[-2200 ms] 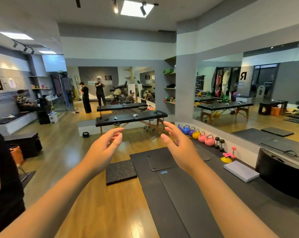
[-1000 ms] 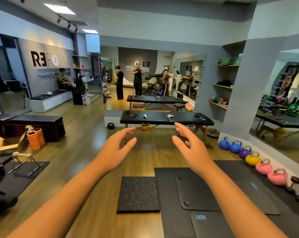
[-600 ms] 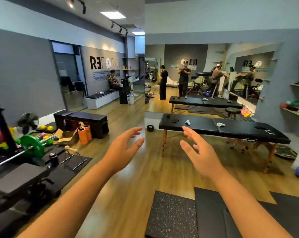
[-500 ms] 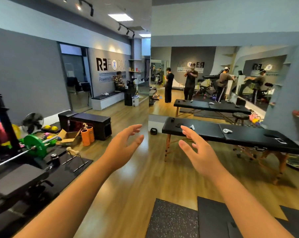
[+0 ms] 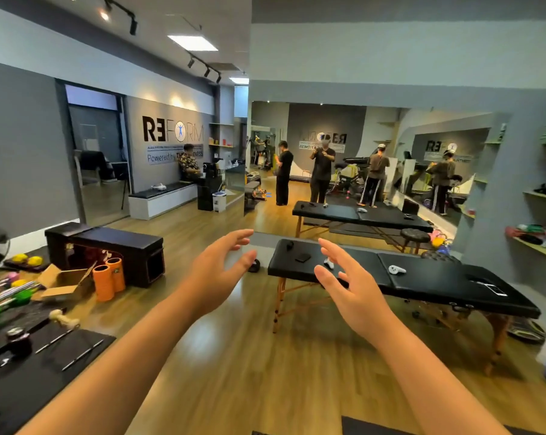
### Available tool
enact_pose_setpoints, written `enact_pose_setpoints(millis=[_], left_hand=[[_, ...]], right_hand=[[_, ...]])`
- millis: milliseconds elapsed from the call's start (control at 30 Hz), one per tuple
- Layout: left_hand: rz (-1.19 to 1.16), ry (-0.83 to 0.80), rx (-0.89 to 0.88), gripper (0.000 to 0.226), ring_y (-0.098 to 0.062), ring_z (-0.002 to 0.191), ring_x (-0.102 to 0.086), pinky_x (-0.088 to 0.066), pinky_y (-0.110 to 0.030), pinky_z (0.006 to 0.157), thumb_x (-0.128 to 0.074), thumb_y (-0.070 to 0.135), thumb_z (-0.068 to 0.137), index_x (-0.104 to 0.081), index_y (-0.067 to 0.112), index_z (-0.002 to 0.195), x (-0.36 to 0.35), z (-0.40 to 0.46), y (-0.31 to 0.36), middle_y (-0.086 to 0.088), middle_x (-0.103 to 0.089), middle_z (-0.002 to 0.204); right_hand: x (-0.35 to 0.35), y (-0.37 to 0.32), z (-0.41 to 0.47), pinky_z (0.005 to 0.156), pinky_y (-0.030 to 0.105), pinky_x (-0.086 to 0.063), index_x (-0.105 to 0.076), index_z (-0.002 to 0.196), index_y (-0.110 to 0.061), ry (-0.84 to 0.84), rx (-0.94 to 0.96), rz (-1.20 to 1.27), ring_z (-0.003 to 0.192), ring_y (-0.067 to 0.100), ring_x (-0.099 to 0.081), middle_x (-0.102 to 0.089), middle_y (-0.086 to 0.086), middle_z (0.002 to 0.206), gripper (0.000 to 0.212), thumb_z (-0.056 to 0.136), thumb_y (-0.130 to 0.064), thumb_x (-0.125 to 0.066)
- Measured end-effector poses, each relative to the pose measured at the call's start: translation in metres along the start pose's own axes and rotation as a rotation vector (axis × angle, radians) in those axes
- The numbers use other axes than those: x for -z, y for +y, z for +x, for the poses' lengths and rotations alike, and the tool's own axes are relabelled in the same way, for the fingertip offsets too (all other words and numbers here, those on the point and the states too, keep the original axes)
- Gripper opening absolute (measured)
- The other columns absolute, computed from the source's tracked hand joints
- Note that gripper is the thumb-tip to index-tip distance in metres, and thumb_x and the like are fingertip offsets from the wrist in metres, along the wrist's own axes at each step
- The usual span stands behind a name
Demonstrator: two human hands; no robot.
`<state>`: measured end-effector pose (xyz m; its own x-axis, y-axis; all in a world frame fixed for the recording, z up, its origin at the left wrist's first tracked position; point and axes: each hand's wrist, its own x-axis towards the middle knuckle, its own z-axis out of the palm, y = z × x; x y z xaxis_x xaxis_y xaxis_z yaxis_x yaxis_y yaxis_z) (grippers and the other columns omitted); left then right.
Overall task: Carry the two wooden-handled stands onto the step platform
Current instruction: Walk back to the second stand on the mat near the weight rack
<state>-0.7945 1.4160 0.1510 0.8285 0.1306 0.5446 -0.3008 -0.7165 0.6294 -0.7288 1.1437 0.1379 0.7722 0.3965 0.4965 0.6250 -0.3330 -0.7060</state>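
A wooden-handled stand (image 5: 64,320) with thin metal legs rests on a black floor mat (image 5: 30,381) at the lower left; I can make out only this one. My left hand (image 5: 220,274) and my right hand (image 5: 351,288) are held out in front of me at chest height, palms facing each other, fingers spread, both holding nothing. Both hands are well to the right of the stand and far above it. I cannot tell which object is the step platform.
A black massage table (image 5: 422,284) stands ahead on the right, a second one (image 5: 359,215) behind it. A black bench (image 5: 108,246), orange foam rollers (image 5: 108,277), a cardboard box (image 5: 61,282) and dumbbells crowd the left. Several people stand at the back.
My view has swung left from the mirror wall and kettlebells across the room, bringing the left floor mat and stand into sight. Both hands have stayed raised and open.
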Motion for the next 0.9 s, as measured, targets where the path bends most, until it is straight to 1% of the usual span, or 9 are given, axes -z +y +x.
enact_pose_setpoints(millis=[67,133,233,300,400,567,667,767,900], left_hand=[[-0.038,-0.015,-0.013,0.046,0.010,0.122,-0.052,-0.037,-0.009,0.090,-0.056,0.046,0.104,-0.050,0.040,0.148,-0.011,0.041,-0.027,0.022,-0.060,0.132],[-0.061,-0.047,-0.017,0.046,0.006,0.123,-0.053,-0.040,-0.012,0.093,-0.056,0.045,0.103,-0.050,0.039,0.149,-0.021,0.083,-0.052,0.020,-0.060,0.134],[-0.055,-0.086,-0.055,0.047,0.002,0.127,-0.054,-0.043,-0.023,0.100,-0.055,0.046,0.103,-0.049,0.038,0.150,-0.039,0.148,-0.088,0.019,-0.060,0.137],[-0.064,-0.096,-0.065,0.048,-0.001,0.129,-0.054,-0.042,-0.025,0.101,-0.054,0.046,0.104,-0.049,0.037,0.150,-0.050,0.185,-0.113,0.018,-0.061,0.138],[-0.054,-0.132,-0.055,0.049,-0.001,0.130,-0.053,-0.040,-0.021,0.099,-0.053,0.048,0.104,-0.048,0.038,0.151,-0.064,0.229,-0.150,0.018,-0.060,0.139],[-0.052,-0.115,-0.028,0.051,0.001,0.128,-0.054,-0.040,-0.015,0.095,-0.050,0.055,0.099,-0.050,0.040,0.148,-0.071,0.300,-0.209,0.020,-0.060,0.135],[-0.009,-0.100,-0.027,0.045,0.001,0.126,-0.055,-0.043,-0.020,0.099,-0.053,0.048,0.102,-0.050,0.039,0.146,-0.070,0.353,-0.238,0.018,-0.061,0.134],[0.040,-0.033,-0.017,0.042,-0.003,0.122,-0.057,-0.041,-0.016,0.098,-0.054,0.040,0.104,-0.053,0.033,0.145,-0.067,0.416,-0.267,0.011,-0.064,0.132],[0.085,0.018,0.022,0.053,-0.005,0.124,-0.059,-0.045,-0.032,0.103,-0.050,0.053,0.097,-0.055,0.033,0.146,-0.079,0.491,-0.309,0.012,-0.065,0.132]], right_hand=[[-0.006,0.019,0.033,0.124,0.044,-0.033,-0.037,0.153,-0.056,0.008,-0.015,-0.027,0.144,-0.007,-0.037,-0.046,-0.033,0.152,0.075,0.085,-0.087,-0.043],[-0.009,0.036,0.071,0.121,0.037,-0.036,-0.036,0.154,-0.057,0.040,-0.039,-0.042,0.144,-0.007,-0.037,-0.045,-0.032,0.153,0.081,0.081,-0.091,-0.042],[-0.019,0.059,0.133,0.114,0.025,-0.036,-0.033,0.145,-0.071,0.086,-0.041,-0.055,0.143,-0.009,-0.037,-0.042,-0.041,0.149,0.071,0.078,-0.095,-0.040],[-0.029,0.075,0.171,0.112,0.022,-0.034,-0.031,0.139,-0.077,0.102,-0.051,-0.059,0.143,-0.011,-0.037,-0.041,-0.044,0.148,0.065,0.078,-0.096,-0.040],[-0.047,0.102,0.217,0.113,0.024,-0.034,-0.032,0.139,-0.076,0.090,-0.069,-0.054,0.143,-0.010,-0.036,-0.042,-0.040,0.151,0.067,0.076,-0.097,-0.039],[-0.071,0.148,0.305,0.120,0.038,-0.038,-0.036,0.154,-0.057,0.061,-0.084,-0.010,0.146,-0.002,-0.038,-0.044,-0.027,0.157,0.089,0.074,-0.098,-0.039],[-0.091,0.176,0.371,0.120,0.040,-0.038,-0.034,0.154,-0.058,0.020,-0.060,0.015,0.146,-0.002,-0.037,-0.043,-0.028,0.157,0.089,0.074,-0.098,-0.038],[-0.112,0.206,0.445,0.121,0.037,-0.036,-0.032,0.153,-0.060,-0.022,-0.020,0.063,0.146,-0.005,-0.035,-0.042,-0.029,0.158,0.083,0.077,-0.095,-0.040],[-0.136,0.254,0.542,0.119,0.038,-0.037,-0.031,0.151,-0.064,-0.098,0.015,0.103,0.144,-0.007,-0.035,-0.042,-0.031,0.157,0.077,0.080,-0.092,-0.041]])
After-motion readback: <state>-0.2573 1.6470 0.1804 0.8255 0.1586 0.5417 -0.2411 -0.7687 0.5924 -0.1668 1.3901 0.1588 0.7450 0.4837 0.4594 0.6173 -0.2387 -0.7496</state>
